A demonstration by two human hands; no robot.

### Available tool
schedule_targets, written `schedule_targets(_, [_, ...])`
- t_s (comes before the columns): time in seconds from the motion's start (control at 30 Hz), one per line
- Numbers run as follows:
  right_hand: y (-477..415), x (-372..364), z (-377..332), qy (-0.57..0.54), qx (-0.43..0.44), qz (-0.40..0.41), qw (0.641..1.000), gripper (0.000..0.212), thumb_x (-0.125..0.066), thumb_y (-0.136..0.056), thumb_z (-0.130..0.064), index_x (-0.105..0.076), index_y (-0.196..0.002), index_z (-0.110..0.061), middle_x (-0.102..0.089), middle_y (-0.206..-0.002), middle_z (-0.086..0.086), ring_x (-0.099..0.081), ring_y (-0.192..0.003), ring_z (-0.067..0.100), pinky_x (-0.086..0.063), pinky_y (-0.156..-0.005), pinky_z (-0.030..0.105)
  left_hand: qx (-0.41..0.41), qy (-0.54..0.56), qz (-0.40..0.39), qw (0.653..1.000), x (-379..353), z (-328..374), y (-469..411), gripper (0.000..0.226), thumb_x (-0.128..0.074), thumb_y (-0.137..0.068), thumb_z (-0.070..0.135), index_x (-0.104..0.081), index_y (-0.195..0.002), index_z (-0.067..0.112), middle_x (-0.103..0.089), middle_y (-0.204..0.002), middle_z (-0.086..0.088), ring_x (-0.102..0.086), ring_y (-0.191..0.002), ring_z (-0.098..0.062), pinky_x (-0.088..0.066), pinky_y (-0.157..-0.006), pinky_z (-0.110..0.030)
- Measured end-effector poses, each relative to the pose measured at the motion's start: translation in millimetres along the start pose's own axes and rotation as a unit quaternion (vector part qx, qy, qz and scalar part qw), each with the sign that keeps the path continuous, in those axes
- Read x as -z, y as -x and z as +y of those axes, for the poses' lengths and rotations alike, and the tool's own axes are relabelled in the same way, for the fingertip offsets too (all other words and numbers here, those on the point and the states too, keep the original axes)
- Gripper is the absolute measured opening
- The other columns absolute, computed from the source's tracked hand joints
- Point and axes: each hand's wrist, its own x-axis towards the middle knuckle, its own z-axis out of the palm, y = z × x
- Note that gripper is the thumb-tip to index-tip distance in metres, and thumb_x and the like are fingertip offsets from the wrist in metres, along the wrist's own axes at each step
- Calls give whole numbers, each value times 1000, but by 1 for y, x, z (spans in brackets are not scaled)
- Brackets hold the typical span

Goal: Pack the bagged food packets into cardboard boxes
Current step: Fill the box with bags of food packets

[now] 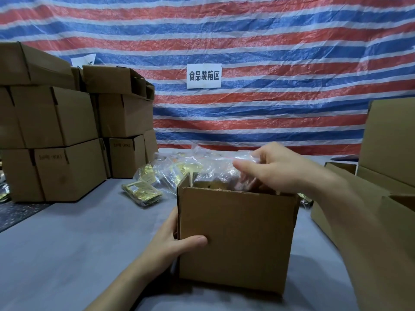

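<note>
An open cardboard box (pixel 235 236) stands on the grey table in front of me. My left hand (pixel 173 241) grips its left front corner, thumb across the front face. Above the box's open top, my right hand (pixel 276 169) pinches a clear plastic bag of food packets (pixel 224 167), whose lower part sits inside the box. Behind the box lies a heap of clear bags with gold packets (pixel 179 164). One gold packet bag (pixel 142 194) lies apart to the left on the table.
Closed cardboard boxes (pixel 60 135) are stacked in several tiers at the left. More brown boxes (pixel 386 153) stand at the right, one close beside my right forearm. A striped tarpaulin with a white paper sign (pixel 204 76) hangs behind the grey table (pixel 78 243).
</note>
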Motion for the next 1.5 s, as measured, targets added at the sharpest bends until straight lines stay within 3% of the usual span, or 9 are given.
schedule_targets(0.17, [5, 12, 12, -5, 10, -49, 999, 13, -79, -85, -29, -76, -96, -24, -75, -93, -3, -70, -87, 9, -54, -78, 31, -2, -4, 3, 1000, -1, 3, 1, 85, -86, -60, 35, -51, -135, 18, -74, -122, 2, -71, -110, -17, -57, -83, -24])
schedule_targets(0.4, [3, 13, 12, -35, 33, 25, 999, 18, -65, -97, -28, -78, -88, -19, -77, -84, 1, -75, -81, 18, -59, -87, 47, 4, 2, 7, 1000, 0, 1, 0, 86, -88, -56, 34, -51, -133, 20, -75, -119, 1, -72, -108, -20, -59, -82, -27])
schedule_targets(0.63, [15, 28, 10, -128, 22, -145, 981, 38, -53, -95, -38, -76, -96, -7, -78, -99, 4, -75, -93, 18, -59, -73, 23, -2, -14, 10, 1000, 1, -1, 0, 85, -87, -58, 35, -52, -134, 17, -74, -122, 0, -71, -110, -18, -57, -84, -25])
schedule_targets(0.77, [17, 27, 9, -168, -44, -170, 970, 44, -48, -93, -47, -71, -91, -10, -78, -94, 8, -74, -83, 18, -56, -66, 24, -1, -22, 7, 1000, 1, -2, 0, 86, -87, -57, 36, -52, -133, 17, -74, -121, 0, -71, -110, -19, -57, -84, -26])
schedule_targets(0.87, [10, 15, 11, -68, -81, -89, 990, 29, -53, -103, -36, -71, -92, -15, -76, -81, 5, -66, -65, 11, -49, -56, 23, -8, -35, 12, 999, 1, -3, 0, 89, -89, -54, 36, -53, -133, 17, -74, -121, -1, -71, -111, -20, -57, -86, -28])
schedule_targets(1.0, [-1, 1, 10, 111, -122, -65, 984, 21, -65, -94, -26, -79, -86, -12, -73, -78, 4, -64, -74, 12, -53, -70, 33, -13, -40, 12, 999, 1, -3, 0, 88, -90, -53, 35, -53, -132, 19, -74, -120, 0, -71, -110, -19, -58, -84, -26])
schedule_targets(1.27, [11, -2, -11, 182, -136, -33, 973, 17, -73, -88, -13, -76, -103, -18, -71, -97, 1, -67, -89, 17, -60, -84, 38, -17, -56, 13, 998, 0, 1, 1, 98, -96, -46, 47, -54, -131, 23, -73, -120, 4, -70, -110, -16, -57, -84, -25])
schedule_targets(1.4, [22, 4, -31, 242, -41, 47, 968, 23, -72, -89, -34, -72, -112, -26, -70, -104, -1, -58, -91, 13, -57, -85, 47, -12, -49, 22, 998, -1, 4, 2, 110, -97, -39, 61, -53, -132, 23, -73, -121, 4, -70, -111, -15, -56, -86, -25])
schedule_targets(1.5, [26, -2, -38, 201, -38, 1, 979, 37, -53, -100, -47, -74, -90, -18, -69, -78, 1, -60, -71, 13, -59, -70, 41, -15, -54, 22, 998, -1, 5, 3, 107, -97, -41, 63, -53, -131, 25, -73, -121, 6, -70, -111, -14, -56, -86, -24])
